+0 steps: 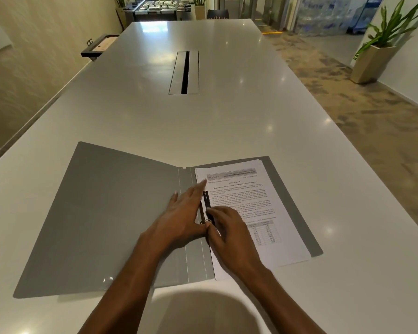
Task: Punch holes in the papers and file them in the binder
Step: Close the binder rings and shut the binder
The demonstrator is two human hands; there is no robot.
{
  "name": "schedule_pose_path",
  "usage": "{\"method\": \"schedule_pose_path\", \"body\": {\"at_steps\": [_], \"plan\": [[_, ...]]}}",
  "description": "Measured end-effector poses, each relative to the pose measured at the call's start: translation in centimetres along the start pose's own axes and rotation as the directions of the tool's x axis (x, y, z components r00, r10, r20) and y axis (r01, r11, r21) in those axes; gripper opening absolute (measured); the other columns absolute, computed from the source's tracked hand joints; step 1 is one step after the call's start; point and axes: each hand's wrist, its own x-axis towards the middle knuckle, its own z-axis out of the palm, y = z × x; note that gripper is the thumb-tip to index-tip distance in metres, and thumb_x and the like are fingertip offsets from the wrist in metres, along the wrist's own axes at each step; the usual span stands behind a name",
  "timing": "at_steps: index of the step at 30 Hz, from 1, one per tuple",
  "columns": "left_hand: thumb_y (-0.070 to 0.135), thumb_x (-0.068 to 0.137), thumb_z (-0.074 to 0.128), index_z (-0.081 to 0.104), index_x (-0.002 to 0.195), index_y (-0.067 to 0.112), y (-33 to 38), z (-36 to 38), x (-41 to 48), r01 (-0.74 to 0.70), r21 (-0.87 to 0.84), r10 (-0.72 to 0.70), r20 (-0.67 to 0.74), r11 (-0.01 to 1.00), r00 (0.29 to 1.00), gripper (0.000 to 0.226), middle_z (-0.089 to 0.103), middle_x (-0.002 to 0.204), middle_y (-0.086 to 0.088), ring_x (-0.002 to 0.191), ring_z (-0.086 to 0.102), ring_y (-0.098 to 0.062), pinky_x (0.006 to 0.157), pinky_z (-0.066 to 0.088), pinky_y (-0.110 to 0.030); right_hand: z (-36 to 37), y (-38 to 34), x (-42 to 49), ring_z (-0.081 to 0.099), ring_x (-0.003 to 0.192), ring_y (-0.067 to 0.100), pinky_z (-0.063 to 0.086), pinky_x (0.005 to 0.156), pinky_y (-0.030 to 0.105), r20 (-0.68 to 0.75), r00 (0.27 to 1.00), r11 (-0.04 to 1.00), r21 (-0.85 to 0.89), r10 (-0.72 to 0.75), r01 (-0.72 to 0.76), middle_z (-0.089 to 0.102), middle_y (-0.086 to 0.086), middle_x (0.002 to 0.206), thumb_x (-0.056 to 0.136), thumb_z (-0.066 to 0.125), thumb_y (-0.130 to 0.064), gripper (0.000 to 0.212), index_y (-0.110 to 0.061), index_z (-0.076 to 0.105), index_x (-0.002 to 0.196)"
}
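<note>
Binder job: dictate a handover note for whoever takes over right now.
Left hand flat, pressing the open binder beside the clip.
Right hand pinches the black clip at the papers' left edge.
Papers lie stacked on the binder's right half, on the table.
Punched holes are hidden; no punch in view.
Left: likely finish fastening the clip, then close the binder.

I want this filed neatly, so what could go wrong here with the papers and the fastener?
The papers lie slightly fanned at their far edge, so they may get clamped askew. The right hand works the black fastener right beside the left hand, so a finger might get pinched.
</note>
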Motion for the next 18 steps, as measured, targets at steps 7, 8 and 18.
{"method": "schedule_pose_path", "body": {"at_steps": [7,8,18], "plan": [[0.061,0.097,0.060,-0.013,0.168,0.023,-2.6,-10.8,-1.3,0.390,0.219,-0.324,-0.284,0.894,0.902,0.108,-0.012,0.178,-0.006,0.164,-0.010,-0.027,0.124,0.001,-0.071,0.9,1.2,-0.5,0.043,0.130,-0.011,0.037,0.109,0.010,-0.031,0.998,0.997,-0.060,-0.051,0.050,0.056,-0.018,0.142,0.105,0.055,-0.037,0.036,-0.029,0.064,0.139],[0.061,0.096,0.061,-0.008,0.168,0.021,-3.3,-12.5,-2.2,0.451,0.203,-0.361,-0.363,0.869,0.859,0.109,-0.009,0.178,-0.009,0.164,-0.008,-0.029,0.125,0.002,-0.071,1.0,1.2,-0.5,0.042,0.129,-0.012,0.034,0.108,0.007,-0.034,0.998,0.997,-0.064,-0.046,0.044,0.056,-0.018,0.142,0.105,0.055,-0.035,0.036,-0.030,0.063,0.140],[0.072,0.073,0.082,0.070,0.127,0.026,-16.9,-18.7,-9.2,0.466,-0.525,-0.662,-0.283,0.712,0.693,0.071,0.079,0.117,-0.011,0.103,0.075,-0.045,0.089,0.059,-0.062,2.5,-0.1,-0.7,0.039,0.129,-0.011,0.031,0.110,0.010,-0.059,0.998,0.998,-0.059,0.000,-0.003,0.054,-0.015,0.144,0.105,0.053,-0.033,0.039,-0.028,0.059,0.143]]}}
